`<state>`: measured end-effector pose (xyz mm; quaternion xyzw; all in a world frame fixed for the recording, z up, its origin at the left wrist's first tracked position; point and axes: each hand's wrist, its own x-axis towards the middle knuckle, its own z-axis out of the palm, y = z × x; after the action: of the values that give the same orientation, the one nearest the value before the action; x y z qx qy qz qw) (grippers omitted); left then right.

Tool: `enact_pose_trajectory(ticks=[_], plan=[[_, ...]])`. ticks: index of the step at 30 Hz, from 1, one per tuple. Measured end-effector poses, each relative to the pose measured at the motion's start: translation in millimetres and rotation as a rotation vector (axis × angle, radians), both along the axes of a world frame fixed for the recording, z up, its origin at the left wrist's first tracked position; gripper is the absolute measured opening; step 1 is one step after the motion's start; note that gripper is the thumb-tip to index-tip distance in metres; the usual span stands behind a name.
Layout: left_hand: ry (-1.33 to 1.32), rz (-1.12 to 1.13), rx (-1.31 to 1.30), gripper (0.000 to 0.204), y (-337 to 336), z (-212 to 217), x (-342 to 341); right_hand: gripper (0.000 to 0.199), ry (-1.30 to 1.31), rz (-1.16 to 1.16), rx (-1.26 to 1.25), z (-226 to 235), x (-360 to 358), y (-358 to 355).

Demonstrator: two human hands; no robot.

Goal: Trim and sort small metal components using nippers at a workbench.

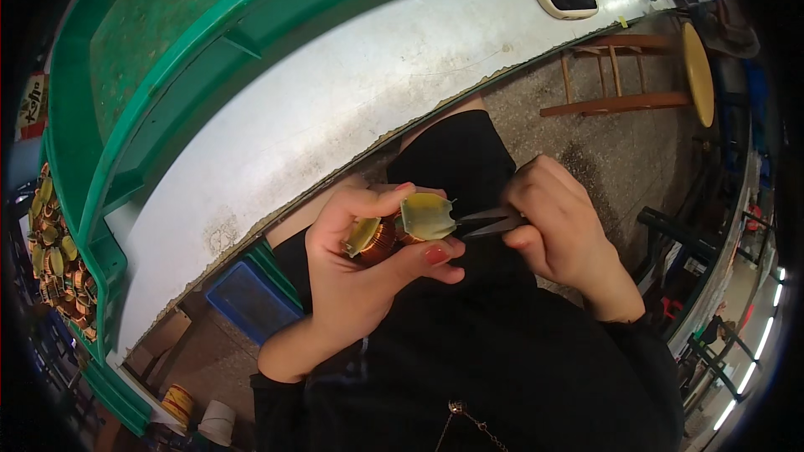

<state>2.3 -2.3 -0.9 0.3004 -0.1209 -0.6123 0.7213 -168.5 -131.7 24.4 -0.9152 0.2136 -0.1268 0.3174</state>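
My left hand [352,276] holds a copper-wound coil with yellow end plates [402,226] over my lap, just before the grey worktable's edge [335,109]. My right hand [561,226] sits right of it, its small metal snips [486,222] touching the coil. A green plastic crate [151,75] rests on the table's left; a wooden stool [653,67] stands far right.

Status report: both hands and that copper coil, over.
Left hand grips copper coil. Right hand holds snips, blades at its yellow end. Nothing between them.
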Motion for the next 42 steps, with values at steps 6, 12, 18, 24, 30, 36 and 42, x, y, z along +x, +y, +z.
enact_pose_trajectory(ticks=[6, 12, 18, 24, 30, 36, 42], plan=[[-0.101, -0.064, 0.017, 0.042, -2.1, 3.6, -1.6, 0.040, 0.002, 0.083, -0.139, 0.6, 8.0, 1.5], [-0.125, -0.077, 0.049, 0.040, -1.3, 4.9, -0.3, 0.041, -0.003, 0.124, -0.190, 3.8, 13.5, -0.7], [-0.125, -0.070, 0.018, 0.041, -1.1, 4.0, 1.6, 0.032, -0.011, 0.103, -0.166, 2.3, 6.9, -1.6], [-0.119, -0.077, 0.032, 0.042, -1.7, 4.9, -0.1, 0.028, -0.016, 0.094, -0.151, 2.7, 6.6, -0.6], [-0.150, -0.063, 0.021, 0.042, -2.4, 4.8, -1.2, 0.043, -0.004, 0.126, -0.211, 8.4, 15.2, -0.2], [-0.170, -0.056, -0.012, 0.041, -0.7, 1.3, -2.2, 0.041, 0.017, 0.136, -0.307, 7.7, 13.0, 0.4], [-0.220, -0.050, -0.038, 0.042, -0.9, -2.0, -2.0, 0.039, 0.042, 0.143, -0.350, 8.1, 11.9, 0.5]])
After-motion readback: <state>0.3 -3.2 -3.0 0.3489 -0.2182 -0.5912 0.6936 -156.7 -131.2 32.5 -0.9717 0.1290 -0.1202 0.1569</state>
